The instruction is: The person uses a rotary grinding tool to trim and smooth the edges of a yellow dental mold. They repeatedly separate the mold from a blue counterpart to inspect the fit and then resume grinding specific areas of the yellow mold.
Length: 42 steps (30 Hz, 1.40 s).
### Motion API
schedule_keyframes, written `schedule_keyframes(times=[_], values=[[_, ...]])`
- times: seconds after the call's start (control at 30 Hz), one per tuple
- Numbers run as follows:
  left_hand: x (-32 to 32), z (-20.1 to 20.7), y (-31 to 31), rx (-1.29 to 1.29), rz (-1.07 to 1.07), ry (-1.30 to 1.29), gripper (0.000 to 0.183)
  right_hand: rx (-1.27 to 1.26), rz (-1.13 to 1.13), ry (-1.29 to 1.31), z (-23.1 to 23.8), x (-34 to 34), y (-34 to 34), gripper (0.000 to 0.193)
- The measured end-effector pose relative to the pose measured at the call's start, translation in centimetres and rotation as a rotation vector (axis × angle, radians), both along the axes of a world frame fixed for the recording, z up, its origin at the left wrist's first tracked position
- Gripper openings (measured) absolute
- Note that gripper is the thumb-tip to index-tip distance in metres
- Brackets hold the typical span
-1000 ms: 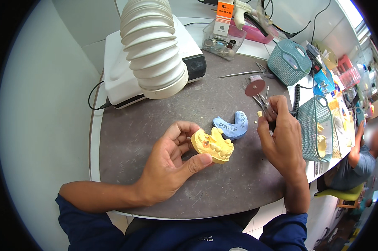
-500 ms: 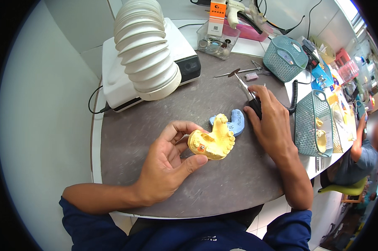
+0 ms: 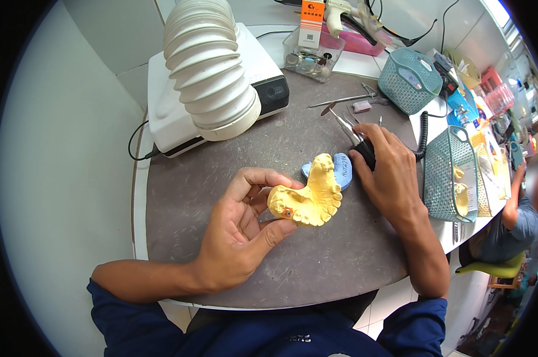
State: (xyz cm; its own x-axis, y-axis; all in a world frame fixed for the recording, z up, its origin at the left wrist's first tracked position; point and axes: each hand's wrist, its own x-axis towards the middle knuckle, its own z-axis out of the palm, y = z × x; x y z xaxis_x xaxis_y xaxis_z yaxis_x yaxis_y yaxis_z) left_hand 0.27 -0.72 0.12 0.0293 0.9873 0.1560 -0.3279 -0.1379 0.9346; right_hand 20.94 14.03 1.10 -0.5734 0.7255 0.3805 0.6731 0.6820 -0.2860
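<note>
My left hand (image 3: 240, 232) holds a yellow plaster dental cast (image 3: 307, 196) between thumb and fingers, lifted a little above the grey round table (image 3: 233, 160). Behind the cast a blue dental cast (image 3: 341, 169) lies flat on the table. My right hand (image 3: 388, 172) is closed around a black rotary handpiece (image 3: 364, 150), lowered to the table with its metal tip (image 3: 343, 122) pointing away toward the far side. A coiled black cable (image 3: 422, 137) runs from the handpiece.
A white ribbed suction hose (image 3: 206, 59) rests on a white machine (image 3: 174, 101) at the back left. Metal hand tools (image 3: 340, 101), a clear box (image 3: 310, 56) and teal mesh baskets (image 3: 409, 80) (image 3: 453, 172) stand at the back and right. Another person (image 3: 516, 220) sits at the far right.
My right hand has moved down from working height and laid the handpiece toward the table. My left hand has turned the yellow cast so one arm points up over the blue cast.
</note>
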Motion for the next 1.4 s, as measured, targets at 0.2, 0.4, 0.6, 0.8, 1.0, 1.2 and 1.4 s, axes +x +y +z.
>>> schedule_keyframes(times=[0.2, 0.4, 0.6, 0.8, 1.0, 1.2, 1.4], values=[[-0.1, -0.2, 0.0, 0.034, 0.016, 0.026, 0.045, -0.027, -0.007, -0.011, 0.0, 0.0, 0.1, 0.029], [-0.3, 0.5, 0.2, -0.009, 0.087, 0.002, 0.046, -0.028, -0.005, -0.028, -0.1, 0.1, 0.1, 0.029], [-0.8, 1.0, 0.1, -0.047, 0.079, 0.087, 0.051, 0.092, 0.058, 0.015, 0.6, 0.2, -0.3, 0.033], [-0.4, 0.7, 0.0, -0.051, 0.141, -0.077, 0.048, -0.053, 0.516, -0.111, 2.7, 0.2, -1.9, 0.047], [-0.3, 1.3, 0.3, -0.104, 0.101, -0.148, 0.053, -0.134, 0.392, -0.032, 2.1, 0.6, -1.8, 0.06], [-0.9, 0.9, 0.2, -0.078, 0.018, 0.025, 0.067, -0.285, 0.393, 0.497, 1.7, 0.1, -3.2, 0.066], [-0.3, 1.3, -0.2, -0.08, 0.005, 0.032, 0.078, -0.267, 0.5, 0.495, 1.0, -0.9, -4.7, 0.064]])
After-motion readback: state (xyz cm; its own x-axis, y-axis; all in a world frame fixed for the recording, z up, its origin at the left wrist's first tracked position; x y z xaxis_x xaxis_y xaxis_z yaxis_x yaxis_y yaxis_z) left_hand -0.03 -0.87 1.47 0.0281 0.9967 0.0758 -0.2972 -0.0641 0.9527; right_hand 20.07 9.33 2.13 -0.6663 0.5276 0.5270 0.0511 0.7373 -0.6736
